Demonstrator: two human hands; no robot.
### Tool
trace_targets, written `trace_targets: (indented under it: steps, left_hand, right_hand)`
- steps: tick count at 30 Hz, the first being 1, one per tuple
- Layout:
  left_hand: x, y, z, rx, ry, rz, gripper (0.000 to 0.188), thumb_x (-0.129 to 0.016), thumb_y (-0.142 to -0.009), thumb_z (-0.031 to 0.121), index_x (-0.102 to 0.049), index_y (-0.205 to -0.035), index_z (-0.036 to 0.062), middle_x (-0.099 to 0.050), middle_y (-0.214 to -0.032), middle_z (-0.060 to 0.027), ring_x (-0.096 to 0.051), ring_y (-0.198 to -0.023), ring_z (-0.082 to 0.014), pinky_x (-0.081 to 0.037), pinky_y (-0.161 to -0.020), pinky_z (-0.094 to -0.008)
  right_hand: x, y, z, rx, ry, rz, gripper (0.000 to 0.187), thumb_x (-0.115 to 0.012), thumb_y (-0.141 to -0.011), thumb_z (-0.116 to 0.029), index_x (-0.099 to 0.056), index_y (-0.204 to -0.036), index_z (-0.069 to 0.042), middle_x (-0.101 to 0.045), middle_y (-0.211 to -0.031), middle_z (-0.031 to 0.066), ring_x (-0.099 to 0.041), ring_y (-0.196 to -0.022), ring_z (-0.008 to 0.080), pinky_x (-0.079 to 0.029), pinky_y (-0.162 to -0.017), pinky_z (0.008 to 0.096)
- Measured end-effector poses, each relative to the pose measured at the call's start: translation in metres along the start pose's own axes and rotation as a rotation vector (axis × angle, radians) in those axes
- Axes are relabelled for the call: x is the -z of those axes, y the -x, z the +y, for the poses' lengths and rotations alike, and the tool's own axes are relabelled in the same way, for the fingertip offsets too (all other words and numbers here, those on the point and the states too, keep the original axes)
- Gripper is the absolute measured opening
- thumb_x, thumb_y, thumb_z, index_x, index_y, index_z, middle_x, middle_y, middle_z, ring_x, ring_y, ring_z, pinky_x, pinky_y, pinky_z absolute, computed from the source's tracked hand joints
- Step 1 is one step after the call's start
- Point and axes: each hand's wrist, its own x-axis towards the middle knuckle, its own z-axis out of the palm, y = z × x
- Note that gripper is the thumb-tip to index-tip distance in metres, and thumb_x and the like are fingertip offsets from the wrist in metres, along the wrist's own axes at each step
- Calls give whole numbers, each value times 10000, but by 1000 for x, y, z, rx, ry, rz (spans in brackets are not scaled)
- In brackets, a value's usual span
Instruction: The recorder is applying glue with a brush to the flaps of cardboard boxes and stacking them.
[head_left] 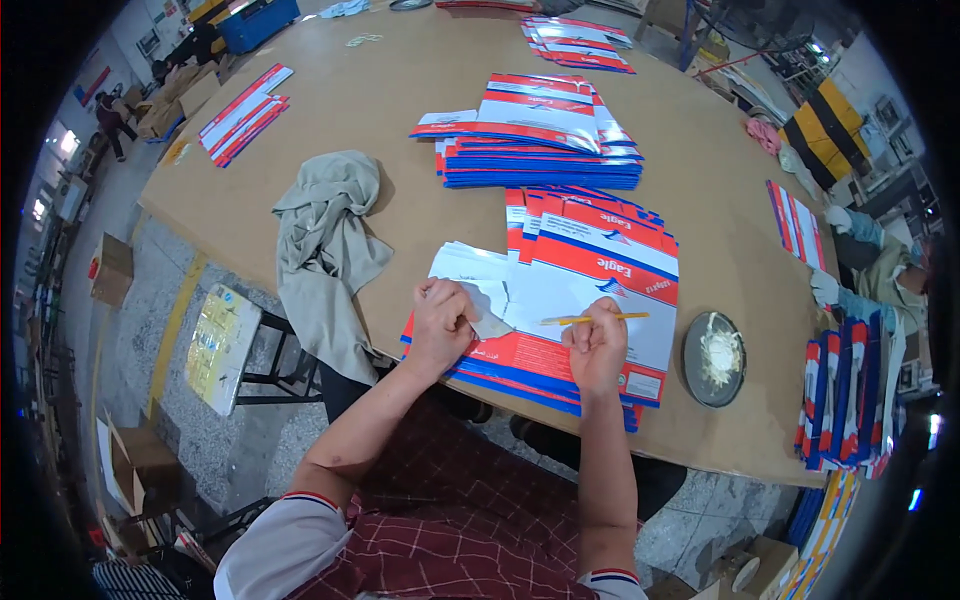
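Note:
My left hand (pixel 443 320) is closed, thumb and fingers pinched together, over the left part of a pile of flat printed packaging sheets (pixel 560 280) in red, white and blue. At its fingertips is a small pale piece of paper (pixel 490 325); whether it is one slip or a folded corner is hard to tell. A thin yellow stick (pixel 628 316), pencil-like, lies across the closed fingers of my right hand (pixel 598 345), above the right part of the same pile. Right of that hand, a dark round dish (pixel 690 375) holds a white paste-like mass (pixel 720 358).
Taller stacks of the same packaging (pixel 540 165) stand farther back on the brown table (pixel 400 95). A crumpled grey-green cloth (pixel 335 215) hangs over the left edge, near a stool (pixel 222 345). At right, a co-worker's gloved hand (pixel 826 288) is beside upright folded packaging (pixel 845 395).

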Motion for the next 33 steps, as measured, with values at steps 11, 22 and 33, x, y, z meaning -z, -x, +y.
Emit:
trace_targets:
  steps: [11,22,33]
  left_hand:
    - [-4,-2,11,13,68,54,292,-577,-600,-66,-552,-841,97,-522,-882,-72,-523,-897,-228,-332,-865,-417]
    - [14,-1,39,-137,-294,-577,345,-479,-868,319,-545,-1087,60,-529,-1130,-89,-460,-1093,-217,-340,-887,-406]
    - [41,-1,21,-195,-194,-666,701,-557,-750,550,-442,-1238,60,-399,-1306,-171,-338,-1245,-300,-250,-982,-520]
  right_hand:
    - [12,-4,2,-17,-202,35,170,-474,-903,-224,-458,-754,-145,-376,-502,-26,-324,-459,56,-333,-522,255]
    - [19,-17,11,-78,-216,135,146,-486,-893,-231,-481,-783,-135,-391,-547,-49,-343,-475,65,-341,-517,253]
    - [16,38,-61,916,817,394,94,-553,-841,-80,-540,-917,-26,-550,-756,64,-531,-634,151,-450,-591,273]
